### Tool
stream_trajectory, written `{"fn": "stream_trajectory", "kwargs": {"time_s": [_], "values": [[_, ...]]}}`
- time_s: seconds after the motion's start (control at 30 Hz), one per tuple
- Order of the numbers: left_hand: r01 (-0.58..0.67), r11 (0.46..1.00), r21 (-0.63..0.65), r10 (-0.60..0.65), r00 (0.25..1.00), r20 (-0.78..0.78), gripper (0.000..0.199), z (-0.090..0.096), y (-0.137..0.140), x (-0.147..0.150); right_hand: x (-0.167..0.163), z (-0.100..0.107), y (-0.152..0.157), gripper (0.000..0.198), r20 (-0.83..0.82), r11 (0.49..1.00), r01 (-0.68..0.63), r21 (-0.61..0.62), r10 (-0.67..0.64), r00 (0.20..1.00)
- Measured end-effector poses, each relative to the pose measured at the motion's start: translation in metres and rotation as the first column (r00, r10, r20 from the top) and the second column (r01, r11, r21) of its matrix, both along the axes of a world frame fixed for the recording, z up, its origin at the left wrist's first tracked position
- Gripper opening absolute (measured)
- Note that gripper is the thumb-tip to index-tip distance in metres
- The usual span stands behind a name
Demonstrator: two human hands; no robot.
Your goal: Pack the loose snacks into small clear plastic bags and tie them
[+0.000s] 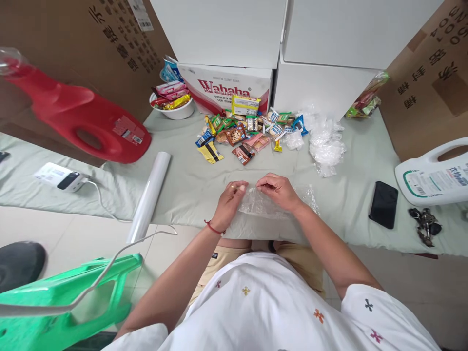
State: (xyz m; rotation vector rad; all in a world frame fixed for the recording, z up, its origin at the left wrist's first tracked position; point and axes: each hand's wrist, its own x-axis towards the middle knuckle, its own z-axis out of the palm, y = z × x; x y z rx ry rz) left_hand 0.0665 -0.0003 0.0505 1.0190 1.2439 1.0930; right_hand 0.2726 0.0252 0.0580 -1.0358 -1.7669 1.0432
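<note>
A clear plastic bag (268,208) lies crinkled at the front of the cloth-covered table. My left hand (229,201) pinches its left end between thumb and fingers. Close beside it, my right hand (278,191) grips the bag's upper edge with fingertips together, and the rest of the film spreads under that wrist. Beyond my hands sits a loose pile of small wrapped snacks (237,134) in many colours. To the right of the pile is a heap of crumpled clear plastic bags (326,146).
At the left are a red jug (95,122), a white plastic roll (151,192), a white power bank (58,176) and a green stool (73,297). A white bowl (179,111) holds snacks. A black phone (383,204), keys (425,226) and a white detergent bottle (435,173) lie right. Boxes (226,36) line the back.
</note>
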Motion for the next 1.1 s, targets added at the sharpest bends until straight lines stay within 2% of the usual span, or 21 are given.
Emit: {"fn": "stream_trajectory", "kwargs": {"time_s": [0.1,0.23,0.37,0.43,0.5,0.57,0.63,0.73,0.93,1.1], "values": [[0.076,0.997,0.019,-0.077,0.996,0.035,0.032,0.001,0.008,0.007,0.000,0.003,-0.004,0.021,0.054,0.998,0.005,0.061,-0.008,0.999],[-0.044,0.998,-0.053,0.053,0.981,0.185,0.039,-0.002,0.009,0.009,0.005,0.008,-0.010,0.023,0.093,0.989,0.061,0.134,-0.073,0.993],[-0.103,0.990,-0.092,0.122,0.965,0.234,0.042,-0.006,0.005,0.008,0.002,0.015,-0.020,0.023,0.087,0.981,0.140,0.131,-0.152,0.984],[-0.122,0.990,-0.067,0.134,0.964,0.228,0.041,-0.005,0.001,0.010,-0.008,0.017,-0.025,0.026,0.044,0.984,0.174,0.033,-0.175,0.984],[-0.096,0.995,-0.032,0.100,0.966,0.236,0.039,-0.003,-0.004,0.014,-0.020,0.014,-0.029,0.032,-0.043,0.975,0.160,-0.157,-0.169,0.985],[-0.011,1.000,-0.008,0.013,0.962,0.272,0.040,0.001,-0.011,0.020,-0.031,0.008,-0.032,0.039,-0.154,0.932,0.123,-0.340,-0.184,0.971],[0.076,0.997,-0.003,-0.071,0.947,0.312,0.043,0.004,-0.016,0.024,-0.035,0.001,-0.033,0.043,-0.233,0.898,0.112,-0.427,-0.228,0.945],[0.079,0.997,-0.011,-0.071,0.938,0.338,0.044,0.007,-0.020,0.030,-0.031,-0.005,-0.034,0.043,-0.243,0.891,0.141,-0.432,-0.266,0.933],[-0.054,0.994,-0.091,0.084,0.929,0.361,0.046,0.007,-0.012,0.033,-0.007,-0.005,-0.042,0.038,-0.141,0.874,0.275,-0.400,-0.355,0.924],[-0.118,0.988,-0.099,0.147,0.914,0.378,0.048,0.005,-0.010,0.032,0.006,-0.006,-0.054,0.038,-0.223,0.797,0.376,-0.473,-0.521,0.824]]}}
